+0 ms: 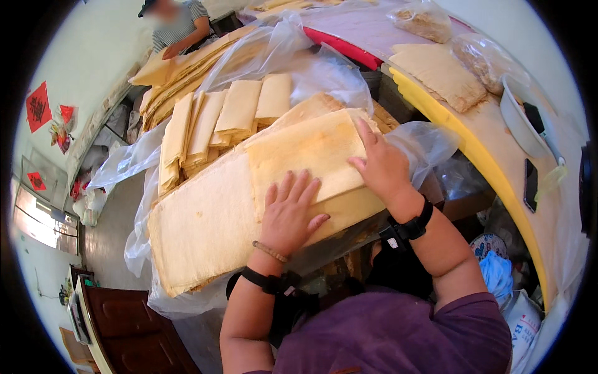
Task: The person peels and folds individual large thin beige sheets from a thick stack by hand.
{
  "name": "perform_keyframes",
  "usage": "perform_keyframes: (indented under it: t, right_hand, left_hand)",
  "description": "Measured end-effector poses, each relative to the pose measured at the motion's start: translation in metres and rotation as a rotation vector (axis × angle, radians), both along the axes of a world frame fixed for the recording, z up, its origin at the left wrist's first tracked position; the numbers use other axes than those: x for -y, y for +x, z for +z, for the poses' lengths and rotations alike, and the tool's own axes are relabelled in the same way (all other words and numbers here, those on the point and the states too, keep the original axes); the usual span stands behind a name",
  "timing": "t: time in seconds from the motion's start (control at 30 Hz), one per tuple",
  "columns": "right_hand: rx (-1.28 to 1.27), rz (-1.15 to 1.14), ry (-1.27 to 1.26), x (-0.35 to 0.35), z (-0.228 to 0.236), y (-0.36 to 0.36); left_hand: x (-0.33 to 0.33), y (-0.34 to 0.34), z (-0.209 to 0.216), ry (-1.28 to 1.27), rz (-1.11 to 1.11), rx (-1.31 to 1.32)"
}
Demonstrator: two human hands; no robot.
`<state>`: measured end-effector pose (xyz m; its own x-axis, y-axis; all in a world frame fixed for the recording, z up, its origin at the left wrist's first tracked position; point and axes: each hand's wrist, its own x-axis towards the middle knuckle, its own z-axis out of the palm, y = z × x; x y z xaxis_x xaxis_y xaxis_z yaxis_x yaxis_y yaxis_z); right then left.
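Observation:
A large pale-yellow sheet (199, 234), thin and slightly rough-edged, lies on a stack of similar sheets in front of me. A smaller folded sheet (305, 153) rests on its right part. My left hand (289, 206) presses flat on the folded sheet's near left corner, fingers spread. At the folded sheet's right edge is my right hand (383, 162), its index finger stretched along the far corner and thumb apart on top; its other fingers are partly hidden. Folded sheet bundles (240, 109) lie in a row just beyond the stack.
Clear plastic film (317, 68) lies under and around the stacks. To the right, a yellow-edged table (492, 156) carries a flat pile of sheets (436, 68), a white basin (520, 118) and a phone (530, 185). Another person (180, 28) sits at the far left behind more sheets.

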<state>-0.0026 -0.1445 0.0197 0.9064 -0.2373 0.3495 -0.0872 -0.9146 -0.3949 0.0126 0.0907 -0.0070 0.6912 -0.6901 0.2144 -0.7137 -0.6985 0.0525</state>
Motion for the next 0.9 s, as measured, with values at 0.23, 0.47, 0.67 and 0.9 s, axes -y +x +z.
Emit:
perform_keyframes:
  t: [0.23,0.47,0.67,0.9]
  right_hand:
    - [0.345,0.695,-0.283,0.034,-0.032,0.000]
    - [0.003,0.655,0.452,0.062,-0.028,-0.008]
    - [-0.088,0.366,0.582,0.040,-0.026,0.005]
    - [-0.092,0.119,0.184,0.020,-0.026,0.041]
  left_hand:
    - [-0.015,0.035,0.002,-0.068,-0.036,-0.046]
    - [-0.101,0.024,0.041,-0.337,0.006,-0.569]
    - [-0.089,0.006,0.009,-1.127,0.437,-0.893]
    - [-0.043,0.008,0.000,-0.222,0.856,-0.037]
